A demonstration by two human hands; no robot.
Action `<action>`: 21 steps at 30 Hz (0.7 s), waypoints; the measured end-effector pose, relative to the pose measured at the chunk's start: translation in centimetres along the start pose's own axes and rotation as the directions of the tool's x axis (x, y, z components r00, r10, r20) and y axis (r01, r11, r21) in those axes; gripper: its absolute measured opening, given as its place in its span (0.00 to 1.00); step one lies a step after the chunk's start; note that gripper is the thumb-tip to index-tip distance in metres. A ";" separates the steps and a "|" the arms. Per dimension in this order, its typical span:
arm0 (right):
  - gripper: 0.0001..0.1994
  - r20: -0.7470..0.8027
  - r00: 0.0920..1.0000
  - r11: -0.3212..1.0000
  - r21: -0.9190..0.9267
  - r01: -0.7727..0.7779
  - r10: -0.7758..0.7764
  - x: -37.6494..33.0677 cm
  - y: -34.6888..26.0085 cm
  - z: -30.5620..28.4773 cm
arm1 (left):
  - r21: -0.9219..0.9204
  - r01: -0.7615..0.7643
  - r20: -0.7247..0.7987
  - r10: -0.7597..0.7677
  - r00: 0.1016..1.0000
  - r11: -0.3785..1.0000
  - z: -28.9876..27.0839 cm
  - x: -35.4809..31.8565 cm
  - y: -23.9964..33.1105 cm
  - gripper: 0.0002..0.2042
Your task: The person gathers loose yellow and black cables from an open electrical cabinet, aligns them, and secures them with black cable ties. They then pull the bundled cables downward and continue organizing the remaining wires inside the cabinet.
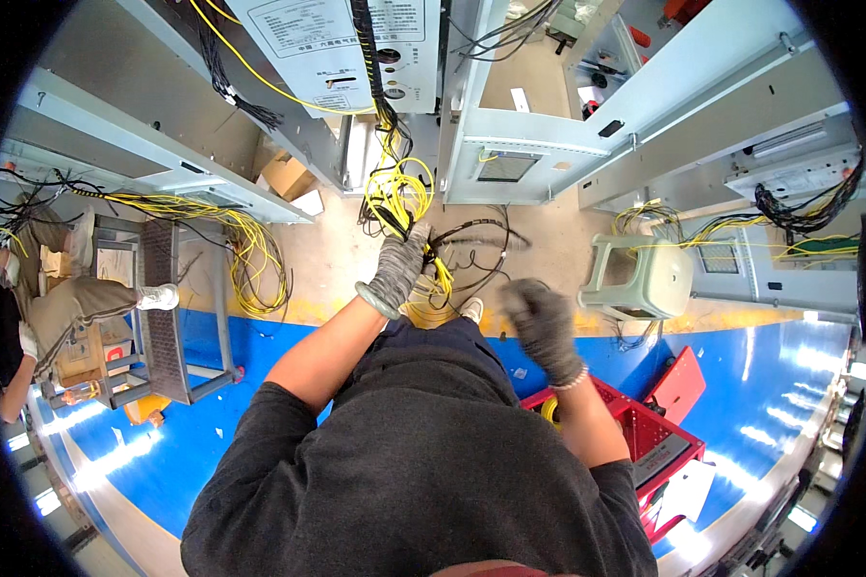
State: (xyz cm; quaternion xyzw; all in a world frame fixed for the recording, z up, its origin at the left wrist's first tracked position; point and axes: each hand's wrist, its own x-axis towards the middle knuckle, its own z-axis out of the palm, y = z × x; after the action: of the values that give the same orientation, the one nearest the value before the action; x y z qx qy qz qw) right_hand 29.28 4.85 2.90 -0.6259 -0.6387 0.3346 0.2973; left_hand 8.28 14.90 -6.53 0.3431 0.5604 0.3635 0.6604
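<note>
My left hand [401,267], in a grey knit glove, is closed around a bundle of yellow wires [397,189]. The bundle hangs in loops from a grey electrical cabinet [308,43], together with a black wrapped harness [365,58]. More of the wires come out below the fist, and black cables [486,226] spread to its right, partly blurred. My right hand [541,329], gloved alike, is apart from the wires, off to the right above a red tool cart [635,420]. Motion smears its fingers, so I cannot tell if they hold anything.
A pale green plastic stool [649,279] stands at right before open cabinet frames [548,130]. At left, yellow wires [255,264] hang near a metal step stand [162,308]. Another person's leg [96,298] rests across it. A cardboard box [287,177] lies by the cabinet.
</note>
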 end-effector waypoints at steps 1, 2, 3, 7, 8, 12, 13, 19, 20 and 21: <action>0.15 0.117 0.988 0.995 0.034 0.093 -0.097 -0.1 -0.1 2.3 | -0.063 -0.011 0.025 0.012 1.000 0.998 -0.3 0.3 -0.2 0.13; 0.15 0.059 0.989 0.991 0.026 0.133 -0.134 -0.1 0.1 5.1 | -0.129 -0.017 0.047 0.023 0.999 0.991 -0.7 0.7 -0.6 0.14; 0.15 0.000 0.985 0.985 0.016 0.173 -0.173 0.2 -0.1 7.4 | -0.195 -0.023 0.067 0.037 0.997 0.981 -0.9 0.9 -0.9 0.15; 0.16 -0.230 0.963 0.947 -0.315 0.061 -0.138 3.5 -2.7 10.8 | -0.335 0.177 0.073 -0.162 0.984 0.925 -0.8 -0.7 2.0 0.17; 0.15 -0.270 0.949 0.947 -0.313 0.074 -0.163 4.4 -2.5 11.0 | -0.334 0.203 0.152 -0.160 0.975 0.921 -1.0 -1.4 3.2 0.17; 0.12 -0.221 0.970 0.975 -0.217 0.049 -0.098 4.9 -2.4 11.0 | -0.499 0.242 0.245 -0.132 0.960 0.832 -2.6 -0.8 3.8 0.17; 0.11 -0.247 0.960 0.976 -0.201 0.080 -0.130 4.8 -2.1 11.3 | -0.390 0.230 0.221 -0.152 0.963 0.892 -2.9 -0.8 4.2 0.17; 0.06 -0.081 0.992 0.896 0.442 -0.049 0.095 1.1 -4.7 9.9 | -0.363 0.001 0.197 0.076 0.977 0.932 -6.0 2.3 3.8 0.14; 0.06 -0.026 0.997 0.881 0.470 -0.053 0.074 -0.5 -4.9 8.7 | -0.423 0.022 0.142 0.042 0.989 0.906 -6.1 2.5 4.4 0.12; 0.07 0.033 0.999 0.865 0.499 -0.054 0.043 -2.1 -5.0 7.3 | -0.483 0.033 0.081 0.008 0.997 0.875 -6.4 2.8 5.3 0.10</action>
State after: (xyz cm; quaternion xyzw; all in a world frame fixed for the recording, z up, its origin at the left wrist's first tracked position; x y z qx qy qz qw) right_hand 20.51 2.41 2.61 -0.5400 -0.5175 0.5022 0.4341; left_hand 1.78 20.25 -4.24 0.1778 0.4267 0.4738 0.7496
